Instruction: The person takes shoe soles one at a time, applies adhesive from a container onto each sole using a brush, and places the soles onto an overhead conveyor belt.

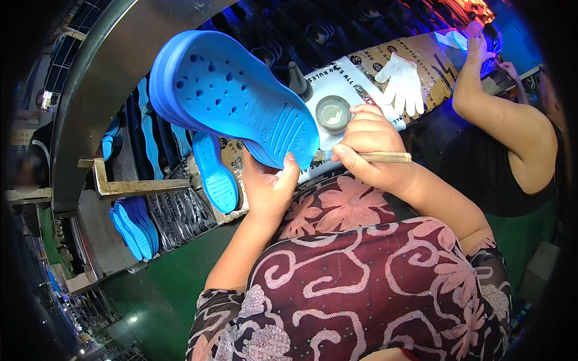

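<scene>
A large blue shoe sole (241,102) with holes in its wide end is tilted up before me. My left hand (271,186) grips its narrow end, thumb on the upper face and fingers beneath. My right hand (373,147) is closed around the wooden handle of a brush (385,157). The brush's tip is at the sole's narrow end, by the edge; contact is hard to make out. Just beyond my right hand stands a round jar (333,113) with pale, cloudy liquid. Another blue sole (215,171) lies beneath the held one, on cardboard.
A white glove (400,84) lies on the cardboard-covered bench (430,54), near a dark cone-shaped object (298,81). Several blue soles (135,227) are stacked at left by a wooden bracket (129,186). A curved metal frame (90,90) rises there. A co-worker's arm (500,114) is at right.
</scene>
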The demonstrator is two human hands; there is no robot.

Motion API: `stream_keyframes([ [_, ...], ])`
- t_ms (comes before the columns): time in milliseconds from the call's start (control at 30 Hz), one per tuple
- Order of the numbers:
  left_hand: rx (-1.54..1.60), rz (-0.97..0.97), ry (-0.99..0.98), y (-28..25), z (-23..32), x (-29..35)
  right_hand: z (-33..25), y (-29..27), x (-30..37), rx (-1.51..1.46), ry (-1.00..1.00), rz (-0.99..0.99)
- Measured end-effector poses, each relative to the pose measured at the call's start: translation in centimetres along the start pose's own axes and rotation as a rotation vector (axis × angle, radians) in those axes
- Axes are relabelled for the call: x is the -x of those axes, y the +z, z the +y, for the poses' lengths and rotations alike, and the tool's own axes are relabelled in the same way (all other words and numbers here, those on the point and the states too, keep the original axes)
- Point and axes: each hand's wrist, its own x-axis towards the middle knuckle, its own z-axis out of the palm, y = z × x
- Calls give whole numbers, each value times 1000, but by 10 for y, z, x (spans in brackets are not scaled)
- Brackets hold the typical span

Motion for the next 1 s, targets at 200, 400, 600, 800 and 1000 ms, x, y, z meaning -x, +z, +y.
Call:
stream_keyframes([
  [200, -24, -8, 36, -4, -7, 0, 2, -12, 4, 74, 26, -50],
  [400, -44, -44, 21, -2, -11, 3, 2, -1, 3, 53, -22, -48],
  [600, -58, 8, 25, -3, -11, 4, 3, -10, 5, 127, -17, -32],
  [800, -52, 47, 116, 1, -16, 6, -1, 1, 10, 91, -90, -24],
  [1000, -37, 82, 207, 1, -17, 6, -1, -6, 10, 53, -31, -3],
])
